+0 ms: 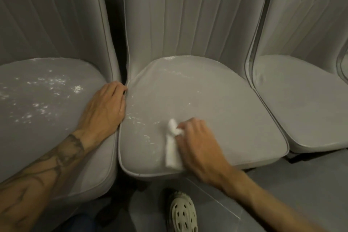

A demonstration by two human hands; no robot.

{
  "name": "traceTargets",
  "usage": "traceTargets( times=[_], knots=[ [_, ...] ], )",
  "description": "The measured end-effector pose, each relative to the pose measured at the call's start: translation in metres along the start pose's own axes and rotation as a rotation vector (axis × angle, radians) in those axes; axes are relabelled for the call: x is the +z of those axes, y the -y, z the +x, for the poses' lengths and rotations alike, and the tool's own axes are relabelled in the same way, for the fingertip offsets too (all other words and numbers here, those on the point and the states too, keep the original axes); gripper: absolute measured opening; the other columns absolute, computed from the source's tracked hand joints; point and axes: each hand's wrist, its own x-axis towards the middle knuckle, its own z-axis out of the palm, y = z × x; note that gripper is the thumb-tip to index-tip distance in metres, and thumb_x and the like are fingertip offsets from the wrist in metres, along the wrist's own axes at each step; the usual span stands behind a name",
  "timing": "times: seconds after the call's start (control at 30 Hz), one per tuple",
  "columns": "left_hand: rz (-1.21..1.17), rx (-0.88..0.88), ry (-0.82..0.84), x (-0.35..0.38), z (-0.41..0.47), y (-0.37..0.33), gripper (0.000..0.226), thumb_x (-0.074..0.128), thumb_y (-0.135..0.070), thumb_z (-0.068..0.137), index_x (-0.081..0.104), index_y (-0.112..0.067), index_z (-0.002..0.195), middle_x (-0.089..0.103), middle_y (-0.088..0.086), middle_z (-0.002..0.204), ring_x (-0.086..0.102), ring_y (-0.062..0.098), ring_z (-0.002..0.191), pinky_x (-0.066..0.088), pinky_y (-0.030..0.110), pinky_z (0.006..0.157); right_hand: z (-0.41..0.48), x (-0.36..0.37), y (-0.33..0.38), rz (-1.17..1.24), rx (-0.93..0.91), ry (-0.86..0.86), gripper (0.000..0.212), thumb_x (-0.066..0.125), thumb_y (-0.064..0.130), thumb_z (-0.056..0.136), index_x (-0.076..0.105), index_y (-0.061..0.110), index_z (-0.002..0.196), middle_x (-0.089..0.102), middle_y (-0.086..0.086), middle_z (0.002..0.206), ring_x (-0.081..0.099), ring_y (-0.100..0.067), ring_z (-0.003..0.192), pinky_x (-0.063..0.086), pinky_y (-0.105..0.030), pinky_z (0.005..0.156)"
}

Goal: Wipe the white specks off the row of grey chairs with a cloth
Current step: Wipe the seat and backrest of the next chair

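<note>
Grey seat [216, 100] bears cloth [172, 149] under right hand [199, 143].

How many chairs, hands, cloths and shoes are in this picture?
Chairs: 3, left, middle, right; a sliver at the far right may be another.
Hands: 2, left hand, right hand.
Cloths: 1, white cloth.
Shoes: 1, shoe.
Total: 7

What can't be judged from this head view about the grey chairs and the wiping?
- Grey upholstered left chair seat: its left part is cut off by the frame edge.
- Seat fabric under the right hand and white folded cloth: covered, specks there unknown.
- Left hand fingertips: tucked into the gap beside the middle chair seat.
- Chair legs: hidden under the seats.
</note>
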Motion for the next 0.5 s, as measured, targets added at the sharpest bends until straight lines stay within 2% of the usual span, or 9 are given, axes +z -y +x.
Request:
traceTargets(
  times=[0.07,0.13,0.23,0.3,0.37,0.43,0.5],
  knots=[
    [0.010,0.009,-0.006,0.000,0.001,0.001,0.020,0.052,-0.004,0.102,0.058,-0.002,0.120,0.059,0.019,0.118,0.055,0.038,0.105,0.045,0.050,0.092,0.004,0.010,0.031,0.152,-0.128,0.077,0.023,0.034,0.028,0.108,0.051,0.013,0.114,0.048,-0.002,0.107,0.044,-0.019,0.090,0.041,-0.038,0.082],
    [0.007,0.020,-0.015,-0.001,0.000,0.001,0.018,0.052,-0.005,0.103,0.058,-0.004,0.120,0.059,0.018,0.117,0.055,0.037,0.103,0.045,0.049,0.091,0.017,0.011,0.026,0.198,-0.108,0.054,0.026,0.033,0.032,0.108,0.051,0.014,0.115,0.049,-0.003,0.106,0.045,-0.020,0.092,0.040,-0.035,0.085],
    [-0.011,0.027,-0.005,-0.004,0.000,0.000,0.017,0.051,-0.005,0.103,0.059,-0.003,0.118,0.059,0.018,0.114,0.056,0.036,0.099,0.044,0.046,0.088,0.045,0.001,-0.043,0.109,0.176,-0.107,0.027,0.038,0.027,0.107,0.055,0.007,0.115,0.054,-0.013,0.107,0.049,-0.030,0.096,0.039,-0.044,0.090],
    [-0.019,0.038,-0.001,-0.008,-0.001,-0.001,0.018,0.052,-0.004,0.103,0.060,-0.003,0.119,0.060,0.019,0.114,0.057,0.037,0.099,0.045,0.048,0.088,0.066,-0.005,-0.104,-0.067,0.388,-0.096,0.031,0.036,0.022,0.107,0.055,-0.001,0.115,0.056,-0.022,0.113,0.050,-0.037,0.101,0.035,-0.049,0.092],
    [-0.048,0.031,0.000,-0.013,-0.005,-0.004,0.017,0.052,-0.006,0.104,0.061,-0.004,0.119,0.060,0.017,0.113,0.057,0.035,0.097,0.047,0.047,0.087,0.090,-0.006,-0.137,-0.159,0.534,-0.073,0.034,0.032,0.021,0.107,0.054,-0.004,0.118,0.056,-0.025,0.122,0.048,-0.039,0.109,0.031,-0.048,0.096],
    [-0.069,0.032,0.001,-0.017,-0.013,-0.006,0.017,0.052,-0.007,0.104,0.061,-0.005,0.118,0.060,0.015,0.112,0.057,0.033,0.098,0.047,0.047,0.088,0.109,0.001,-0.127,-0.157,0.516,-0.054,0.034,0.033,0.019,0.106,0.053,-0.005,0.120,0.055,-0.027,0.124,0.047,-0.040,0.112,0.030,-0.048,0.097],
    [-0.085,0.021,0.004,-0.020,-0.021,-0.007,0.018,0.051,-0.007,0.105,0.062,-0.006,0.120,0.061,0.014,0.114,0.057,0.031,0.100,0.048,0.047,0.089,0.110,0.016,-0.088,-0.099,0.377,-0.016,0.031,0.035,0.018,0.106,0.055,-0.003,0.118,0.055,-0.025,0.119,0.049,-0.040,0.107,0.032,-0.049,0.094]
  ],
)
